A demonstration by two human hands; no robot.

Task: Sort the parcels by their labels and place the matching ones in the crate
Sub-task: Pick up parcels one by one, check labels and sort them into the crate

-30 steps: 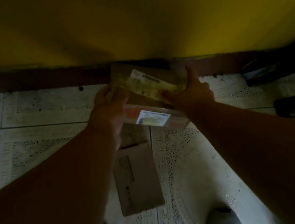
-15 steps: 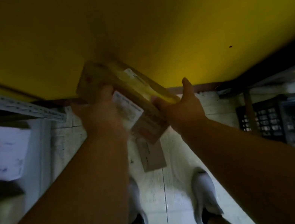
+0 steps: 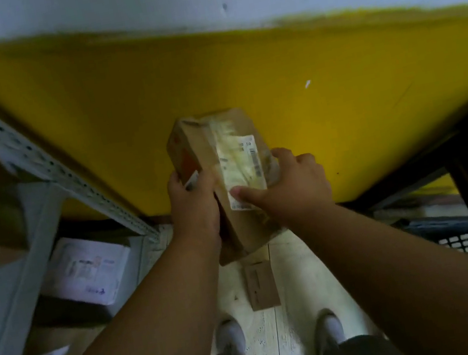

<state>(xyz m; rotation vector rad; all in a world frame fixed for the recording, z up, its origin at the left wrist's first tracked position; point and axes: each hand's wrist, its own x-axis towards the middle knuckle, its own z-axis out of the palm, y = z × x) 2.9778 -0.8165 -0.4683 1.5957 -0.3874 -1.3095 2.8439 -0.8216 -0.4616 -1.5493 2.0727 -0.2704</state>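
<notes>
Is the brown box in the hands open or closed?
Closed: the brown box shows no raised flaps, and a label lies across its face.

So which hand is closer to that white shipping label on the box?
Right. The right hand has its thumb on the shipping label; the left hand grips the box beside it.

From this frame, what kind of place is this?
Likely a parcel sorting or storage room: a slotted metal shelving upright, labelled mailers on the shelf, a black slotted crate, and both hands on a labelled cardboard parcel.
</notes>
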